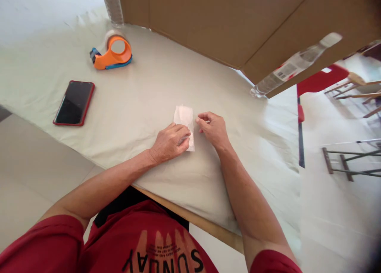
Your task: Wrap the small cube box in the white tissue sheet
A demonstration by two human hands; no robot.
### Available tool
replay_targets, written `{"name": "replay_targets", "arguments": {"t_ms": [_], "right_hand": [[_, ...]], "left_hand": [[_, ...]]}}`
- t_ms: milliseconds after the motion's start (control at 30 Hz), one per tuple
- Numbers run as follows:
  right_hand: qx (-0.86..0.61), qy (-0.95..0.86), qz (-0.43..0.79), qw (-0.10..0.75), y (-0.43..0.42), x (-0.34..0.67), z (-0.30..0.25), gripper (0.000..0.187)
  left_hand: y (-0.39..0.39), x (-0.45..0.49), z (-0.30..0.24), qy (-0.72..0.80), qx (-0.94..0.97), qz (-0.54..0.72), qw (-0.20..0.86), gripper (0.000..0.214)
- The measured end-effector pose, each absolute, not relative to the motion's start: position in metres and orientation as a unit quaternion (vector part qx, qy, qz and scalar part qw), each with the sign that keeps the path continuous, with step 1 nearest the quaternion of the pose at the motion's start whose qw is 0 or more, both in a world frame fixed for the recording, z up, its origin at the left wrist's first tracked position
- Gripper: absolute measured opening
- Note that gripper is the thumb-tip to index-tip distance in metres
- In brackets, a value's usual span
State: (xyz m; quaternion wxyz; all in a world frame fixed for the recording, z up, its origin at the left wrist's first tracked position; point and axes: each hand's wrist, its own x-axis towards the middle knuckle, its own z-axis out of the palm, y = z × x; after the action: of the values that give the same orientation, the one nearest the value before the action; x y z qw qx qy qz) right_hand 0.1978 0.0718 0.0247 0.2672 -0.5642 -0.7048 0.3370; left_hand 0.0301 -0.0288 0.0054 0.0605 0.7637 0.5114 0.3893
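1. Two bare hands of ours are over the table, which is covered by a pale cloth (143, 90) with some wrinkles.
2. Our left hand (169, 143) rests upon a white piece (183, 114), thin and similar to paper. Its fingers are bent, and the thumb is near to them with only a narrow space. Whether they pinch the piece, we cannot tell.
3. Our right hand (216, 130) is just beside the piece, on its right side, and apart from it. Its fingers are curled, with the tips of thumb and forefinger close together. We see nothing held there, but we cannot tell if these tips meet.
4. The white piece lies on the cloth between our hands, near to our side of the table. Its far end is uncovered, while our left hand hides a part of its middle.
5. At our left we have a phone (74, 103) with dark screen and red case; farther behind it is an orange tape dispenser (108, 60).
6. Beyond our hands we see a large brown cardboard (190, 23), with one clear bottle (114, 9) at its left and another bottle (293, 66) at its right.
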Motion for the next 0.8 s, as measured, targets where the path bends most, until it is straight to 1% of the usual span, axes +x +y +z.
{"name": "replay_targets", "arguments": {"t_ms": [100, 167, 300, 400, 500, 667, 800], "right_hand": [[-0.599, -0.682, 0.353, 0.226, 0.079, 0.191, 0.029, 0.034], [-0.601, -0.678, 0.367, 0.211, 0.085, 0.182, 0.029, 0.036], [-0.585, -0.662, 0.421, 0.205, 0.095, 0.166, 0.027, 0.025], [-0.550, -0.646, 0.474, 0.236, 0.095, 0.163, 0.025, 0.017], [-0.492, -0.639, 0.518, 0.286, 0.091, 0.165, 0.025, 0.014], [-0.427, -0.632, 0.544, 0.349, 0.077, 0.171, 0.029, 0.021], [-0.404, -0.635, 0.549, 0.364, 0.062, 0.178, 0.034, 0.027]], "left_hand": [[-0.029, 0.030, 0.004, 0.512, 0.762, 0.392, 0.065, 0.012], [-0.029, 0.030, 0.004, 0.510, 0.761, 0.395, 0.069, 0.012], [-0.028, 0.029, 0.004, 0.507, 0.763, 0.394, 0.077, 0.011], [-0.028, 0.029, 0.004, 0.507, 0.765, 0.390, 0.081, 0.011], [-0.028, 0.028, 0.003, 0.510, 0.761, 0.390, 0.087, 0.012], [-0.029, 0.029, 0.003, 0.517, 0.749, 0.403, 0.095, 0.014], [-0.032, 0.030, 0.004, 0.560, 0.720, 0.408, 0.052, 0.010]]}}
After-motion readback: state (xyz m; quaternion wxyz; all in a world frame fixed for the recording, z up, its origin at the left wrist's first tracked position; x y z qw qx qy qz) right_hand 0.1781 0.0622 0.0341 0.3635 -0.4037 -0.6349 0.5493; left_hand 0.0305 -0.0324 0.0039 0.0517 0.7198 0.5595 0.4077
